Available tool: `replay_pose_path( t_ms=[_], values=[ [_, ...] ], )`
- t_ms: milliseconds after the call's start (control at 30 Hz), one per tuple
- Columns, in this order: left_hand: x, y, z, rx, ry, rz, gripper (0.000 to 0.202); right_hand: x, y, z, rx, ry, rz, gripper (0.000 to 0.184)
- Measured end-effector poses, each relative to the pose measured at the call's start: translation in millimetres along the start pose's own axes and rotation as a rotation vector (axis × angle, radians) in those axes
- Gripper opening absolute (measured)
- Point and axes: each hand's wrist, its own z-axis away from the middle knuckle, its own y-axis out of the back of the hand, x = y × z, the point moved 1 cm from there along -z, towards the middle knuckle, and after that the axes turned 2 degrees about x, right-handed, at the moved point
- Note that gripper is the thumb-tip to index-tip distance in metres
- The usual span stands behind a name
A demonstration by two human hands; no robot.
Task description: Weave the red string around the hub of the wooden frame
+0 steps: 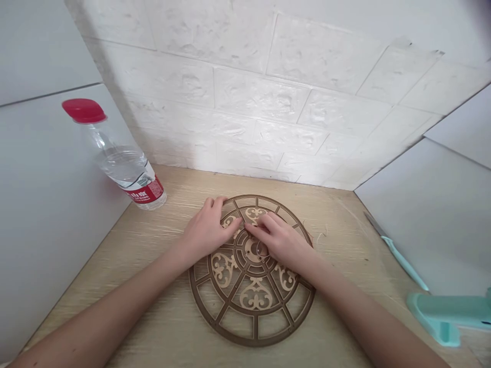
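A round laser-cut wooden lattice (255, 295) with scrollwork panels and spoke-like bars lies flat on the tabletop. My left hand (207, 230) rests on its upper left part. My right hand (278, 241) lies over its upper right part, with the fingertips near the centre. The fingertips of the two hands nearly meet above the scrollwork. They hide the lattice beneath them, so I cannot tell whether they grip a small piece.
A water bottle (125, 163) with a red cap and red label leans against the left grey panel (46, 204). A teal-handled knife (402, 263) and a teal plastic object (433, 317) sit at the right. A white brick-textured wall (249, 97) stands behind the wood-grain tabletop (164, 312).
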Motion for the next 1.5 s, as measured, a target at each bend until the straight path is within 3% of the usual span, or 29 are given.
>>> replay_pose_path(
  t_ms=[100,200,500,667,1333,1500],
  values=[
    [1,1.9,1,-0.006,0.001,-0.017,0.071,5,0,2,0.05,-0.066,-0.131,0.049],
    [3,2.5,1,-0.008,0.003,-0.02,0.078,6,1,1,0.062,-0.128,-0.201,0.051],
    [5,3.1,2,0.045,-0.01,-0.079,0.082,12,10,-3,0.137,-0.253,-0.32,0.019],
    [7,3.9,4,0.048,-0.037,-0.069,0.08,16,8,-4,0.178,-0.344,-0.343,0.015],
    [10,0.2,6,0.013,-0.061,-0.064,0.082,11,2,-3,0.293,-0.27,-0.303,0.022],
    [12,0.2,6,0.0,-0.058,-0.05,0.083,11,5,-4,0.234,-0.248,-0.301,0.022]
  ],
)
